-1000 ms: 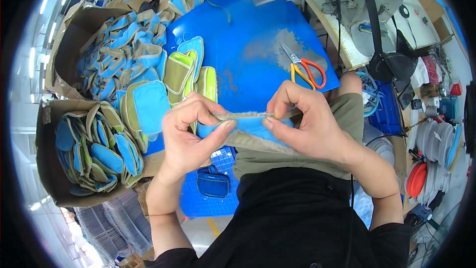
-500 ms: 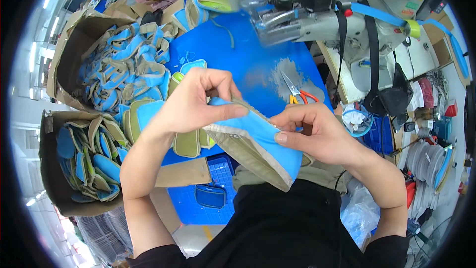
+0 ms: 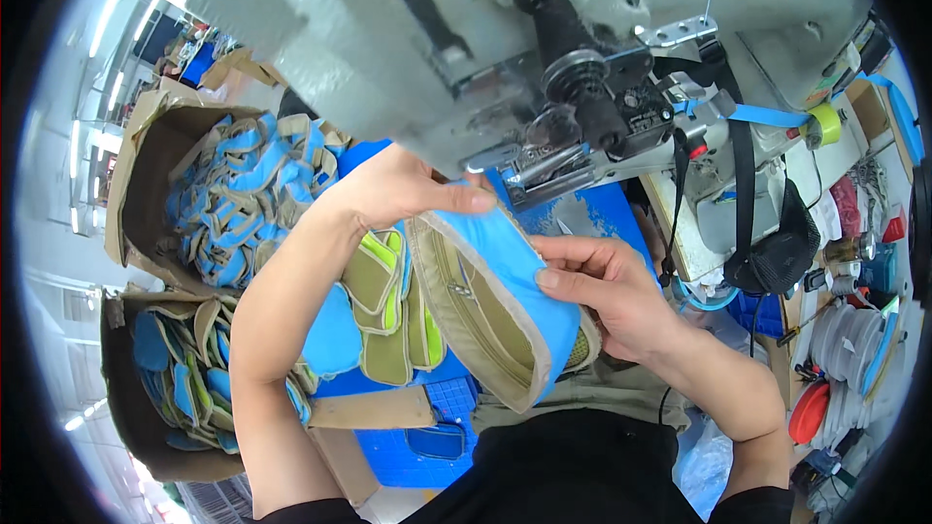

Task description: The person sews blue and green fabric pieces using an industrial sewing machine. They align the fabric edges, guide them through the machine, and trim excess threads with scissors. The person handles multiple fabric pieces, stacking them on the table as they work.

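My left hand [image 3: 417,189] grips the upper end of a pouch [image 3: 481,306], blue outside with khaki lining, edging and a zipper showing inside, right under the presser area of a sewing machine [image 3: 582,78]. My right hand [image 3: 612,291] holds the blue right side, thumb pressed on the fabric. The pouch hangs tilted between both hands. Khaki and lime padded pieces [image 3: 383,277] lie on the blue table [image 3: 602,213] to the left, partly hidden by the pouch and my left forearm.
Two cardboard boxes of fabric pieces [image 3: 146,194] [image 3: 126,378] stand at left. A flat cardboard piece [image 3: 374,409] lies low near a blue pouch [image 3: 432,443]. Black straps and a mask-like bag [image 3: 767,252] hang at right, beside stacked tape rolls [image 3: 849,349].
My hands have turned the pouch from horizontal to steeply tilted, opening its khaki inside to view, and lifted its top end toward the machine, which now fills much more of the upper frame.
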`<state>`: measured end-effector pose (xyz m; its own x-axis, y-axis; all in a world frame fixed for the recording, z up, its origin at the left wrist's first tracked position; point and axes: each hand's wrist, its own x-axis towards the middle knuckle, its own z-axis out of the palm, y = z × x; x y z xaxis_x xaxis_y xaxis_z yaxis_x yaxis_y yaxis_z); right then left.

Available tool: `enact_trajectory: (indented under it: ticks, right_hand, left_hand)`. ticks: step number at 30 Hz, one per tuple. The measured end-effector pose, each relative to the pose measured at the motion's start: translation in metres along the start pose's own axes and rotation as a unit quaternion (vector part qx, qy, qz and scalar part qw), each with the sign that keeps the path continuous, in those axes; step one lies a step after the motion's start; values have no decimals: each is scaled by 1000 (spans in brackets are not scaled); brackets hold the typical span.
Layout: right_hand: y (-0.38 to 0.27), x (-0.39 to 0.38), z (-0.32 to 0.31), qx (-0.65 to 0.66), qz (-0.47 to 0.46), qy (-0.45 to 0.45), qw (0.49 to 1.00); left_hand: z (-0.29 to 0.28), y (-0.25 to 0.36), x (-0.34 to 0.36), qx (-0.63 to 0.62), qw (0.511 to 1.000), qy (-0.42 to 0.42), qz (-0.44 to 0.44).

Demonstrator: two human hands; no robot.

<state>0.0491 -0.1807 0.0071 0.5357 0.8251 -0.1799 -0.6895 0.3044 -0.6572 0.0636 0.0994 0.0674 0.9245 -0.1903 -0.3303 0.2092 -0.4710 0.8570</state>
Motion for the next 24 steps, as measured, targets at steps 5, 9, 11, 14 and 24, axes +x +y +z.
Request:
enact_trajectory:
  ticks: [5, 9, 11, 14, 24]
  right_hand:
    - [2, 13, 0, 23, -15, 34, 999]
    - [7, 20, 2, 50, -33, 57, 997]
    - [6, 24, 4, 53, -42, 53, 996]
    - [6, 29, 15, 70, -42, 43, 996]
    - [9, 38, 12, 114, -85, 118, 983]
  left_hand:
    - [-10, 10, 19, -40, 999, -22, 11]
    - [-20, 8, 29, -73, 996, -43, 17]
    - [-32, 13, 30, -77, 996, -38, 24]
    - [-47, 23, 16, -62, 998, -3, 32]
    - [-39, 20, 48, 51, 996, 33, 70]
